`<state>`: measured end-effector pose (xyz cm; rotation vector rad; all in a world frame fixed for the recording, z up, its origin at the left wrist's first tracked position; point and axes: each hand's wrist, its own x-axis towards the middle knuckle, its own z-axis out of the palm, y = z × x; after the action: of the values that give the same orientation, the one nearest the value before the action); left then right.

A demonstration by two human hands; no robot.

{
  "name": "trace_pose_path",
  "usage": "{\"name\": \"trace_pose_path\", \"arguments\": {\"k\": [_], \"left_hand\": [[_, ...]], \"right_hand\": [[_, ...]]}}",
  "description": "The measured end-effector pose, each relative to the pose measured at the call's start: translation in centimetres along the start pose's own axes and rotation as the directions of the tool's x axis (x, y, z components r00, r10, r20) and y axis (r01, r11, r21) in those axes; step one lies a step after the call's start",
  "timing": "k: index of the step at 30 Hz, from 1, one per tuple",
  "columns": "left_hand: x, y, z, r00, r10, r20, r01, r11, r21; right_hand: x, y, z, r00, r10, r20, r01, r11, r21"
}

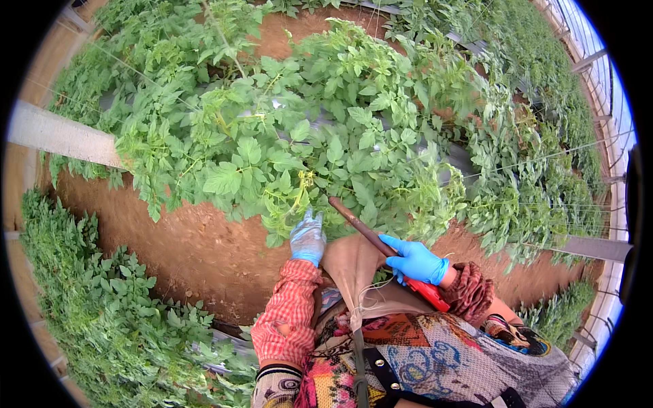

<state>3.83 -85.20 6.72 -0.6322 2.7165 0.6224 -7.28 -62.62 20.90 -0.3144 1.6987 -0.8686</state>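
My left hand point(308, 238), in a pale blue glove smeared with dirt, reaches to the lower edge of a leafy tomato plant point(248, 170). Its fingers stretch up with small gaps between them. Just above them is a yellowish flower cluster point(305, 182) on a pale stem; contact between them cannot be made out. My right hand point(418, 262), in a bright blue glove, is closed around a slim brown rod point(360, 226). The rod slants up and left, its tip among the leaves near the flowers. Below that hand a red part point(427, 294) shows, possibly the rod's handle.
A tan cloth bag point(350, 265) with loose strings hangs at my front. Brown soil point(183, 251) runs between the plant rows. A pale post point(64, 136) stands left, another post point(592, 248) right. Thin wires cross above the plants.
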Motion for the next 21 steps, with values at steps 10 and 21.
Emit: {"name": "trace_pose_path", "arguments": {"k": [10, 21], "left_hand": [[3.7, 2.3, -2.6, 1.000, 0.007, 0.004, -0.007, 0.997, 0.083], [6.3, 4.3, -3.5, 1.000, -0.009, 0.011, 0.009, 0.998, 0.057]], "right_hand": [[4.8, -2.5, -5.8, 0.992, -0.124, 0.024, 0.126, 0.983, -0.137], [7.1, -0.6, -10.5, 0.963, -0.261, 0.065, 0.269, 0.939, -0.215]]}}
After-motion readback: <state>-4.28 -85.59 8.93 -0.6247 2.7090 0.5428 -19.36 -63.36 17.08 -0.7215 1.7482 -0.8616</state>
